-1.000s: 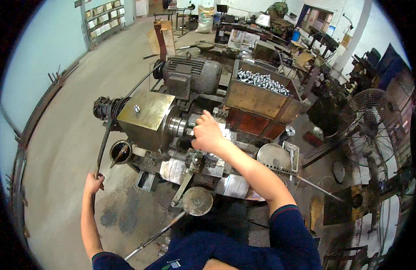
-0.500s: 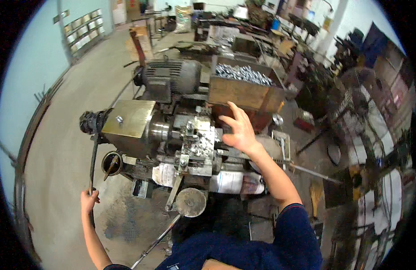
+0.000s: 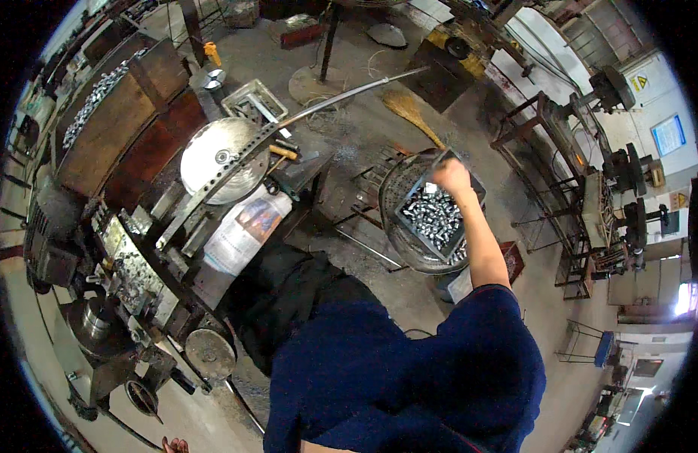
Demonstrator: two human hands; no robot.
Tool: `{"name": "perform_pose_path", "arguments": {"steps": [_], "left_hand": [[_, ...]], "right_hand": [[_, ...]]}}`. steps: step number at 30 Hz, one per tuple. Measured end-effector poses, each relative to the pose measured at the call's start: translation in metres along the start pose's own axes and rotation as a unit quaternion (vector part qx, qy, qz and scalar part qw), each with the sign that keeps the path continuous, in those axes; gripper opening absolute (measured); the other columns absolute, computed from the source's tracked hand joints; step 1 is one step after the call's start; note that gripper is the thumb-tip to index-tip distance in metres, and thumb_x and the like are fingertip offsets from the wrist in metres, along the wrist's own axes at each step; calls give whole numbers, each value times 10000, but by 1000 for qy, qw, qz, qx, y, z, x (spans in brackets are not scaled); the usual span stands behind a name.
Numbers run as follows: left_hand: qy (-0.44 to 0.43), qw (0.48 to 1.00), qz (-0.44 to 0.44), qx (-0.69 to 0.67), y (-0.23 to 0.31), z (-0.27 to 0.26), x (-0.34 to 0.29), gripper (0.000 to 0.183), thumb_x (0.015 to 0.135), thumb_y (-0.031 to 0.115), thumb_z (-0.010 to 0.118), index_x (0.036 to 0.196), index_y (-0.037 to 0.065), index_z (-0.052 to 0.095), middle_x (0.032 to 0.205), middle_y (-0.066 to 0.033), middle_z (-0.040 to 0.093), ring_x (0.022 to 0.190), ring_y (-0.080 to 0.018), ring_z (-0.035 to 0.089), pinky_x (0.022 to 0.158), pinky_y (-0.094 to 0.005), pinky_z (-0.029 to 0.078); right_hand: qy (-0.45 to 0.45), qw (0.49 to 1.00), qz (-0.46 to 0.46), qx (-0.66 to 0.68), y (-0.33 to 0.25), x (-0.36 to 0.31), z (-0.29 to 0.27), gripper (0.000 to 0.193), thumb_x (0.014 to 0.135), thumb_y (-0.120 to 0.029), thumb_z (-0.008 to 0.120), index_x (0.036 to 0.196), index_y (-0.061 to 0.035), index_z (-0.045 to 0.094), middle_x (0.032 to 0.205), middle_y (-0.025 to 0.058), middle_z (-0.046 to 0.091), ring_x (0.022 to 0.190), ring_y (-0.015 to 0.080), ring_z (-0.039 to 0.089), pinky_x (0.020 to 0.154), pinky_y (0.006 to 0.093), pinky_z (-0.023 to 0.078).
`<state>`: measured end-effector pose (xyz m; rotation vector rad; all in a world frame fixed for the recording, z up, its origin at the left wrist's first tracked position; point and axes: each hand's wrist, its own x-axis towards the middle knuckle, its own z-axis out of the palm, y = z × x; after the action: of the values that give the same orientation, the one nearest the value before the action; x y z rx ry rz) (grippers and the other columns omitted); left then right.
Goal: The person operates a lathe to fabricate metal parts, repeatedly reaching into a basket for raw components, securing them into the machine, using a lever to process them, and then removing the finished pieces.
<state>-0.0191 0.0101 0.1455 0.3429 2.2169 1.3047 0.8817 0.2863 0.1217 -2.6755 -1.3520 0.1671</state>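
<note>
"Where's the right hand (image 3: 452, 178) on your feed?"

"I have it at the far edge of a dark rectangular tray (image 3: 418, 237), over the small shiny metal parts (image 3: 433, 219) heaped inside. The fingers look curled in, but they're blurred from where I sit, so I can't tell whether they grip a part or the tray's edge."

"And what's the tray on?"

"A round seat with a perforated rim (image 3: 388, 189), out to the right in my view. Beyond it I see a straw broom (image 3: 409, 113) on the floor (image 3: 530, 215), and a red box (image 3: 511, 259) near the right forearm (image 3: 487, 245)."

"The left hand (image 3: 175, 446)?"

"Only its fingers clear the bottom edge of my view, near a dark rod (image 3: 130, 430). I can't tell whether it's holding that."

"Anything else I should log?"

"To the left I've got a machine with a bare metal spindle (image 3: 98, 318), a printed paper sheet (image 3: 239, 230) and, just beside that, a pale round disc (image 3: 213, 155). Farther up stands a rusty crate (image 3: 115, 147) with more metal pieces (image 3: 96, 98) in it."
</note>
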Motion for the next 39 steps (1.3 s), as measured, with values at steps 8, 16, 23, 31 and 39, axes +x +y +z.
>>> {"name": "perform_pose_path", "arguments": {"steps": [8, 16, 23, 31, 39], "left_hand": [[45, 997, -40, -40, -25, -10, 49, 413, 819, 326, 631, 1053, -9, 573, 761, -121, 584, 678, -235, 583, 673, -356, 506], [65, 994, -57, -61, -43, -26, 59, 403, 796, 333, 654, 1024, 10, 573, 735, -72, 559, 656, -199, 557, 658, -348, 482], [75, 993, -64, -72, -50, -34, 63, 396, 785, 334, 668, 1008, 23, 570, 716, -39, 540, 639, -173, 539, 645, -339, 465], [70, 992, -68, -76, -55, -34, 64, 387, 792, 320, 665, 1021, 25, 561, 708, -26, 529, 631, -158, 528, 628, -326, 458], [64, 993, -66, -77, -57, -36, 66, 380, 800, 306, 662, 1033, 27, 552, 700, -13, 519, 624, -143, 516, 612, -314, 451]], "right_hand": [[-179, 983, -2, -45, 43, 8, 78, 372, 702, -322, 528, 934, -63, 660, 1054, 156, 613, 1035, 304, 563, 884, 331, 447], [-269, 956, 75, -94, 0, 0, 49, 508, 671, -348, 562, 1097, -74, 604, 1231, 147, 526, 1162, 299, 475, 952, 379, 389], [-265, 953, 53, -137, 2, 0, 62, 542, 694, -361, 551, 1162, -86, 563, 1262, 125, 512, 1234, 294, 402, 1017, 475, 289], [-175, 974, 43, -140, 12, -2, 73, 506, 677, -306, 550, 1105, -40, 588, 1242, 136, 511, 1229, 276, 397, 1004, 444, 317], [-185, 966, 36, -176, 15, -2, 79, 458, 695, -330, 581, 1073, -74, 618, 1215, 108, 519, 1194, 269, 427, 992, 460, 306]]}}
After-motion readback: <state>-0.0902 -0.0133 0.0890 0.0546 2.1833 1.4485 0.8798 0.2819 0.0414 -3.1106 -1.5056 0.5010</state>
